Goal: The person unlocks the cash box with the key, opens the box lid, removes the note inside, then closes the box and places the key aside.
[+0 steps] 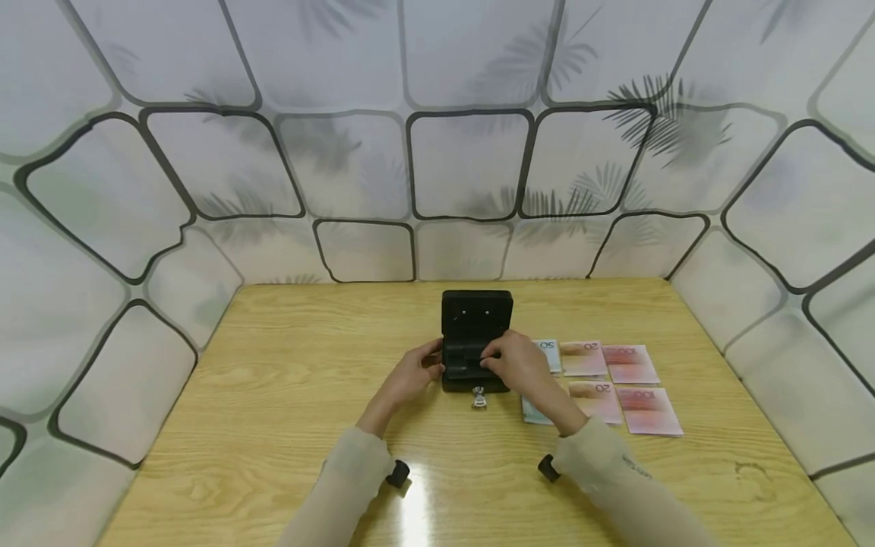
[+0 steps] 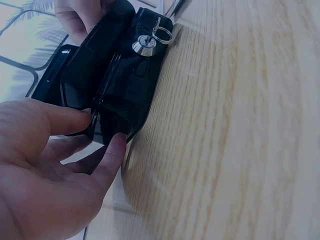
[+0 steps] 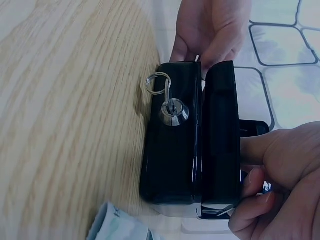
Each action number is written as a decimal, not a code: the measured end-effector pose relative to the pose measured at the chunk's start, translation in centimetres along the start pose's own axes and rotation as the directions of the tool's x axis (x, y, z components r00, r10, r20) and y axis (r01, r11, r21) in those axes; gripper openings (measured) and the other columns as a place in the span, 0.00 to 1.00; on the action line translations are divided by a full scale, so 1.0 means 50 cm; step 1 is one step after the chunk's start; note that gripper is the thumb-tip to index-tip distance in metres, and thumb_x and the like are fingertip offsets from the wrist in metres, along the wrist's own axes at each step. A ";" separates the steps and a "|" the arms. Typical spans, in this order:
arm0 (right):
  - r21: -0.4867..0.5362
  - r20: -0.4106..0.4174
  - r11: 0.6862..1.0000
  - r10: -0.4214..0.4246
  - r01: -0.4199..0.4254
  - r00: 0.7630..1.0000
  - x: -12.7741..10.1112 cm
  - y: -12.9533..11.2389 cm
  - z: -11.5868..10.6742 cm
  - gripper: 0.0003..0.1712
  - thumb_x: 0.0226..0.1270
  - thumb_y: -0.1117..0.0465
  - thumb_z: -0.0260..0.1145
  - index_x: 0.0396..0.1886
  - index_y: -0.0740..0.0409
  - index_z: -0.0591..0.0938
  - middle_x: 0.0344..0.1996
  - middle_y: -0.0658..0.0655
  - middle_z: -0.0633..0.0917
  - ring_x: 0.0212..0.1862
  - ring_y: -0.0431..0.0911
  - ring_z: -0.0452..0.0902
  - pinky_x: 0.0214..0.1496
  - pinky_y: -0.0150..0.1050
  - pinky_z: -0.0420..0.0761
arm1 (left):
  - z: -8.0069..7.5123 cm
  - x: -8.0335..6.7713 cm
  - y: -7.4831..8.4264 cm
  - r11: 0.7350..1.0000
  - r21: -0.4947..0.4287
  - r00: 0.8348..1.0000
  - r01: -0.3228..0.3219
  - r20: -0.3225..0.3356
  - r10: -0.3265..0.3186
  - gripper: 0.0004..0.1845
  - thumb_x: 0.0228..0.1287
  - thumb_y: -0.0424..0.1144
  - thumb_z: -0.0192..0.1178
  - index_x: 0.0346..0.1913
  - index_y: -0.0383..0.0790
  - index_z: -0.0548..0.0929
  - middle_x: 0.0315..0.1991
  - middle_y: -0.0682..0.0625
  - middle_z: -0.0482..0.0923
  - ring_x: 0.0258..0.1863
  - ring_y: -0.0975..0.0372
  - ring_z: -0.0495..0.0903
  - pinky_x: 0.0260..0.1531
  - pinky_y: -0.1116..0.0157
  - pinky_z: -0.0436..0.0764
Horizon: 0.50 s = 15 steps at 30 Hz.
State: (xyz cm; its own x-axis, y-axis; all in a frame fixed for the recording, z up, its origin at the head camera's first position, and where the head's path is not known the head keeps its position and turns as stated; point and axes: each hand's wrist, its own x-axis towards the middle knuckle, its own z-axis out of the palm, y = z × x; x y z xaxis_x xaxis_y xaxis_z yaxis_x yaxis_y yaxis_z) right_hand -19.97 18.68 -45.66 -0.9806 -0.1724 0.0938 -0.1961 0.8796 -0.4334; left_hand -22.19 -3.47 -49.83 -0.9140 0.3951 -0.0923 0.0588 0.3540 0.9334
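Note:
A small black cash box (image 1: 476, 311) stands on the table with its lid raised. A silver lock (image 3: 174, 114) on its front holds a key with a ring (image 3: 158, 83). A black tray insert (image 3: 220, 140) sits slightly above the box's lower body (image 3: 172, 155), tilted in the left wrist view. My right hand (image 1: 521, 363) pinches the tray from above; part of its grasp is hidden behind the tray wall. My left hand (image 1: 409, 372) grips the box's left side, thumb at the upper edge and a finger (image 2: 111, 160) lower down.
Several banknotes lie in two rows right of the box: pink 100 notes (image 1: 649, 410), 20 notes (image 1: 595, 399) and bluish notes (image 1: 535, 410), partly covered by my right arm. A patterned cloth wall (image 1: 472, 167) encloses the back and sides of the wooden table (image 1: 294, 342).

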 end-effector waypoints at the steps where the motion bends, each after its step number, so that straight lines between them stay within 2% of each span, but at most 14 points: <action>1: -0.003 -0.001 1.000 0.000 0.000 1.000 0.000 0.000 0.002 0.04 0.61 0.57 0.80 0.34 0.50 0.93 0.35 0.54 0.83 0.38 0.51 0.81 0.37 0.49 0.83 | 0.000 0.000 0.000 1.000 0.005 1.000 -0.003 -0.001 0.003 0.30 0.76 0.27 0.56 0.77 0.30 0.64 0.68 0.35 0.74 0.65 0.47 0.76 0.62 0.51 0.76; 7: -0.019 0.000 1.000 0.004 -0.004 1.000 0.001 -0.001 0.010 0.04 0.62 0.57 0.79 0.34 0.50 0.93 0.36 0.54 0.84 0.40 0.52 0.82 0.38 0.49 0.83 | 0.000 0.000 -0.003 0.999 0.022 1.000 -0.028 0.005 0.028 0.30 0.75 0.27 0.54 0.77 0.29 0.64 0.68 0.34 0.74 0.65 0.46 0.76 0.61 0.51 0.76; 12: -0.015 -0.001 1.000 0.001 -0.001 1.000 0.001 -0.001 0.014 0.04 0.62 0.57 0.79 0.35 0.51 0.93 0.36 0.54 0.84 0.39 0.51 0.81 0.35 0.47 0.83 | 0.000 0.000 -0.005 0.999 -0.007 0.999 -0.039 0.008 0.039 0.26 0.80 0.28 0.47 0.77 0.29 0.64 0.72 0.34 0.69 0.69 0.46 0.72 0.63 0.50 0.76; 15: -0.014 -0.005 1.000 -0.004 0.004 1.000 0.001 0.001 0.017 0.04 0.63 0.58 0.79 0.35 0.52 0.93 0.36 0.55 0.84 0.38 0.50 0.81 0.35 0.47 0.83 | 0.001 0.001 -0.004 0.999 -0.041 1.000 -0.020 0.006 0.020 0.25 0.83 0.32 0.44 0.78 0.31 0.64 0.74 0.37 0.67 0.71 0.48 0.70 0.64 0.50 0.76</action>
State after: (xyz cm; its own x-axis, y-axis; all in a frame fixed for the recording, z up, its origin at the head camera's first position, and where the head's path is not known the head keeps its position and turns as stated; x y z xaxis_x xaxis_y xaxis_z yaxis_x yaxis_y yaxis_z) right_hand -20.02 18.34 -46.45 -0.9797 -0.1738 0.0996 -0.1997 0.8849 -0.4209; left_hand -22.24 -3.47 -50.02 -0.9101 0.4074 -0.0755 0.0607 0.3111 0.9484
